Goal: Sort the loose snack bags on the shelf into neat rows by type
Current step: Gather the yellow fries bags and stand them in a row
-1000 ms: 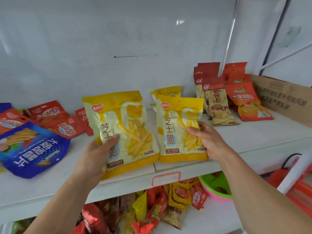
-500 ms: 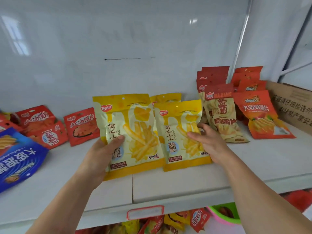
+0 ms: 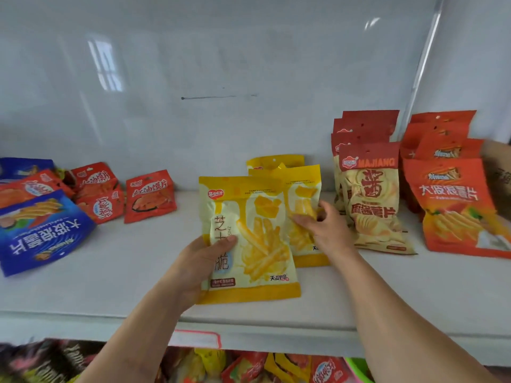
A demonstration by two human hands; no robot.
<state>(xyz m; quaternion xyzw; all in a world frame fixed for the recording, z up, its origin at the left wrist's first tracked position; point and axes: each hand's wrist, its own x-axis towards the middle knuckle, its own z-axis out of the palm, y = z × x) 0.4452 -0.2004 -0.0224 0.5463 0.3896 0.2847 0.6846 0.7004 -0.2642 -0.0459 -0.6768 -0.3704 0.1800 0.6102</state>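
Observation:
My left hand (image 3: pixel 201 269) grips a yellow fries bag (image 3: pixel 257 244) by its lower left corner, holding it upright over the white shelf (image 3: pixel 110 272). Behind it stands a second yellow fries bag (image 3: pixel 302 186), partly covered by the first; my right hand (image 3: pixel 320 228) holds it at mid-height. A third yellow bag (image 3: pixel 273 160) peeks out at the back. To the right stand a row of red-topped cream chip bags (image 3: pixel 370 194) and a row of orange chip bags (image 3: pixel 448 200).
Loose small red bags (image 3: pixel 149 194) and a blue bag (image 3: pixel 41 230) lie at the left of the shelf. A cardboard box (image 3: pixel 497 172) sits at the far right. More snack bags fill the shelf below (image 3: pixel 249 366). A white wall backs the shelf.
Both yellow bags have moved further back on the shelf. The left bag has shifted right and now overlaps the front of the right-hand bag.

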